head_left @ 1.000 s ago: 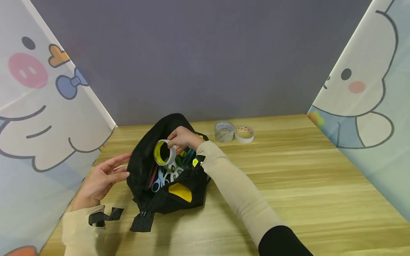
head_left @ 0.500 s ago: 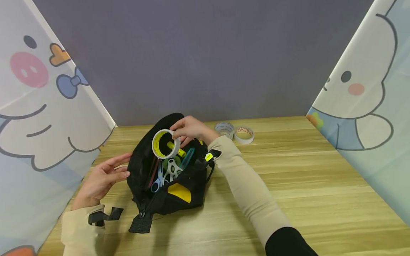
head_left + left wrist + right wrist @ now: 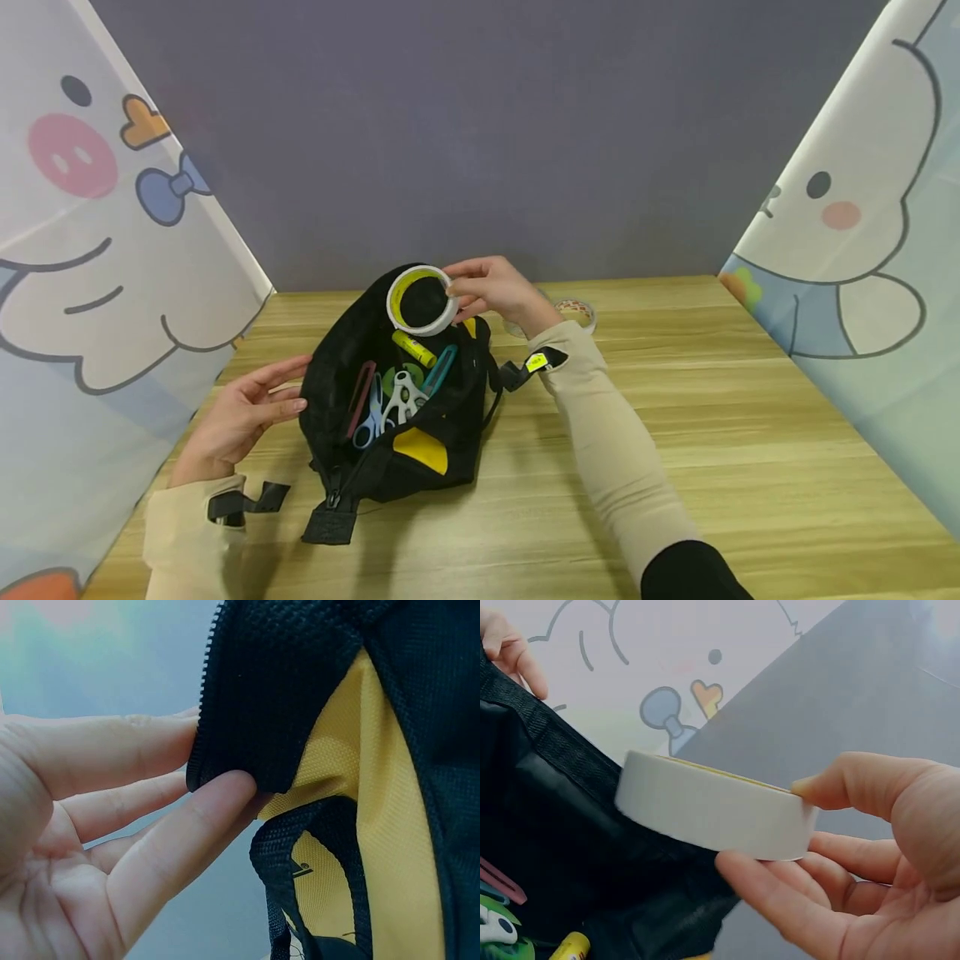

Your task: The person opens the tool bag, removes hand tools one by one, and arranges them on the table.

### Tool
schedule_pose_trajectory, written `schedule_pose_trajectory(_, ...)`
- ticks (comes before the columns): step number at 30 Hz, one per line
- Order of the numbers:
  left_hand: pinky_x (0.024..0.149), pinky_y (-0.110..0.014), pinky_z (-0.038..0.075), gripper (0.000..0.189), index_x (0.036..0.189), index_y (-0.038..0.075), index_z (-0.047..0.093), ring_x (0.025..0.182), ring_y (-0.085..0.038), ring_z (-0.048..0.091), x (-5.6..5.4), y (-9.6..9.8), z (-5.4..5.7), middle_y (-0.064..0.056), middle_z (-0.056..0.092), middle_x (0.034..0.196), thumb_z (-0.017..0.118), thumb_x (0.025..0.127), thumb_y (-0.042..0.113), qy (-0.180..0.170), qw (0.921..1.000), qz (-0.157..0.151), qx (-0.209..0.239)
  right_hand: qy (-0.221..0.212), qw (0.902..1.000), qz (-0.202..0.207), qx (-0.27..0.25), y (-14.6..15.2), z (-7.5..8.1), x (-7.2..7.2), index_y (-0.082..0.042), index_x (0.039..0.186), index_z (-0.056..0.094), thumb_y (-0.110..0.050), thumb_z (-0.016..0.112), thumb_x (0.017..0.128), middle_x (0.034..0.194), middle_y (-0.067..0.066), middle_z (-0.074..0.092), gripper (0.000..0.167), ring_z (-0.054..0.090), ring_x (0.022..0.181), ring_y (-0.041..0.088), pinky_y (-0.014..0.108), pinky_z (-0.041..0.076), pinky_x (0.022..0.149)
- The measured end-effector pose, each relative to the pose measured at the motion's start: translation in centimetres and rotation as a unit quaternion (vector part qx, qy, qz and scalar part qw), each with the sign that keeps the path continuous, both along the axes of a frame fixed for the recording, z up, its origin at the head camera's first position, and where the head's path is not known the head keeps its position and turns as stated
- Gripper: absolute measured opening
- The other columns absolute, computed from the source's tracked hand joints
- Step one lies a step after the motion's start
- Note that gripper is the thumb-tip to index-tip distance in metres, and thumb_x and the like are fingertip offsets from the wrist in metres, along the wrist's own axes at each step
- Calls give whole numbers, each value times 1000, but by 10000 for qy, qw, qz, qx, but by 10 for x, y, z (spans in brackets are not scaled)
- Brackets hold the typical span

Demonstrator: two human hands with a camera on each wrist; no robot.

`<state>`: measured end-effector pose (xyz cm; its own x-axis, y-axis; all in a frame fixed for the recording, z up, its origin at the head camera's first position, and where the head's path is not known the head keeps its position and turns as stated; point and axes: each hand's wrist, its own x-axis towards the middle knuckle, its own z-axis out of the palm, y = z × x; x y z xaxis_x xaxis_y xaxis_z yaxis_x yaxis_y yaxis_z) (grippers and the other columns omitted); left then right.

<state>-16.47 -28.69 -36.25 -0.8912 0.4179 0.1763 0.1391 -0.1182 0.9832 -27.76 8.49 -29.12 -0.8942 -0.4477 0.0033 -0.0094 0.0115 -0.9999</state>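
My right hand pinches a white tape roll with a yellow inner side, thumb on one edge and fingers on the other. It hangs above the back of an open black bag with yellow panels. At the bag's left, my left hand pinches its zippered edge between thumb and fingers. Inside the bag lie a yellow glue stick, a teal cutter, white-handled scissors, blue scissors, a dark red cutter and something green and round.
Behind my right wrist, a tape roll stands on the wooden table, and a clear tape roll is mostly hidden. A grey wall closes the back; cartoon-printed panels stand at both sides.
My right hand has lifted the white tape roll up and to the right, out of the bag's middle, uncovering the glue stick and teal cutter. My left hand stays at the bag's edge.
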Motion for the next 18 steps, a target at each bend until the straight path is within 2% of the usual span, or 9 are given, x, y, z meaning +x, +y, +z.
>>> schedule_pose_trajectory(6,86,-24,55,59,145,10,54,112,-12,63,-1,2,0,6,58,134,53,93,-19,7,10000,10,17,103,9975,-443,-533,20,-3,1,8,135,56,4,59,95,105,23,64,41,67,65,18,44,60,73)
schedule_pose_trajectory(12,87,-24,54,59,145,9,53,112,-11,63,-3,6,3,7,58,133,55,93,-18,-43,9998,150,-138,177,9931,-879,-751,44,-7,0,10,136,54,4,57,95,96,12,65,41,66,63,16,36,61,66)
schedule_pose_trajectory(18,86,-24,55,58,144,8,54,110,-12,64,-4,10,3,7,58,134,55,93,-18,-25,10000,87,3,154,9889,-1266,-760,72,-12,-2,11,138,51,4,58,95,97,10,64,44,66,64,17,34,61,66)
